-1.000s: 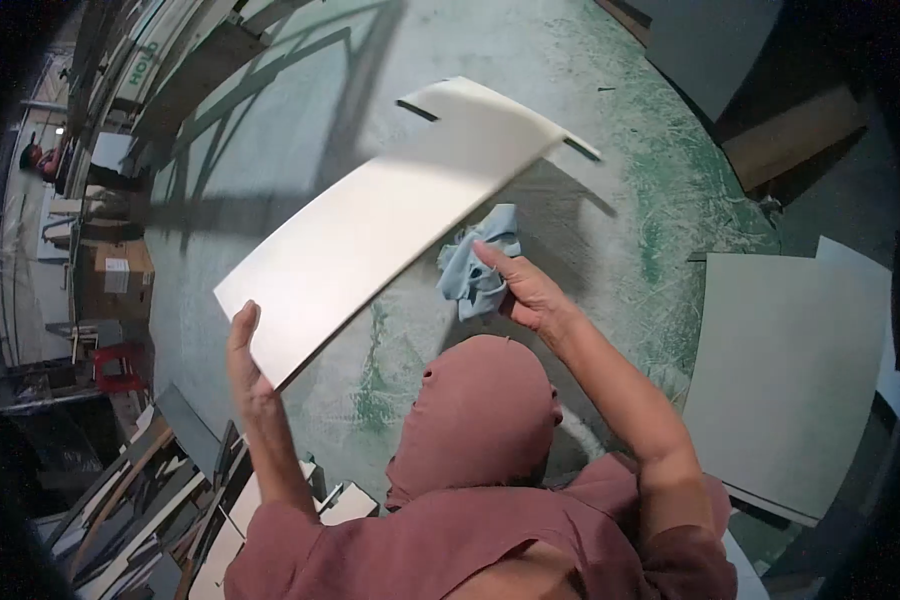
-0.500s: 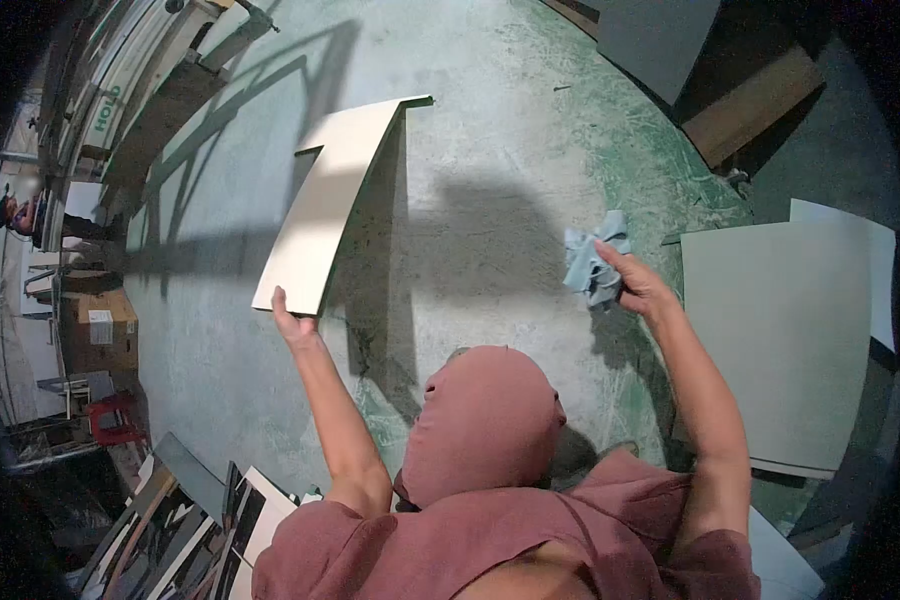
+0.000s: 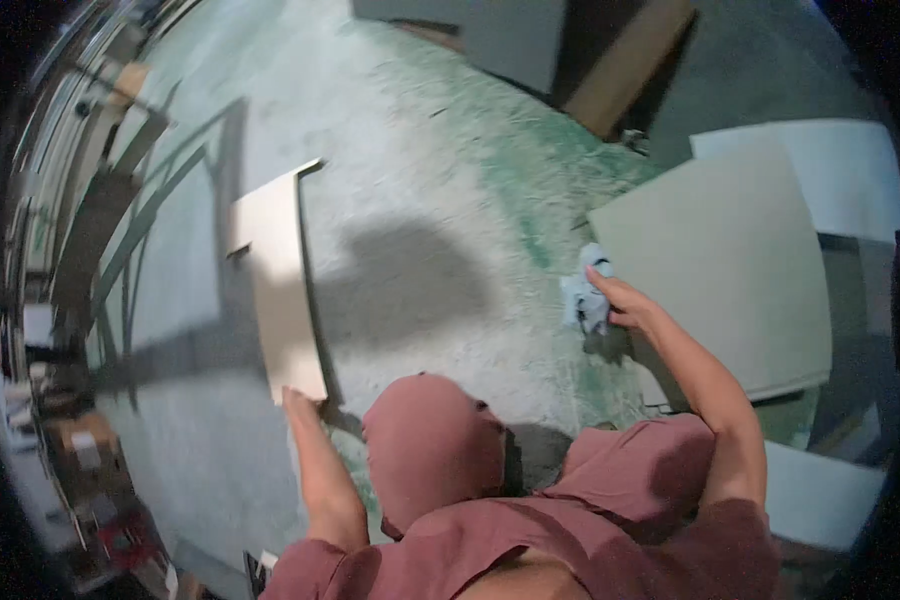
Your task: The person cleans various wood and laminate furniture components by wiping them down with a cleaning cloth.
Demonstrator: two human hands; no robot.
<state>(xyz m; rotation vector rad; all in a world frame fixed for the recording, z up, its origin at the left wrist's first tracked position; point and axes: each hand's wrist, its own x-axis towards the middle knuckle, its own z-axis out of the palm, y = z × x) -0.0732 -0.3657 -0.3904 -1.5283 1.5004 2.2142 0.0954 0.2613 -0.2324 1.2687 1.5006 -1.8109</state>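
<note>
A long cream-coloured board point(image 3: 284, 315) with a notch and a projecting strip at its far end lies to the left, stretching away from me over the floor. My left hand point(image 3: 305, 403) is closed on its near end, with the thumb on top. Out to the right, my right hand point(image 3: 628, 302) grips a crumpled light-blue cloth point(image 3: 582, 300), which hangs from the fingers. The cloth is close to the edge of a large grey-green panel point(image 3: 715, 270).
White sheets point(image 3: 850, 190) lie partly under the grey-green panel. Dark and brown boards point(image 3: 630, 75) stand at the top right. Along the left edge are racks, a cardboard box point(image 3: 90, 450) and a red stool point(image 3: 130, 540). The scuffed concrete floor point(image 3: 420, 180) fills the middle.
The view has turned right. The cream board now sits lower and farther left, less slanted, with my left hand still on its end. My right hand with the cloth has moved beside the grey-green panel.
</note>
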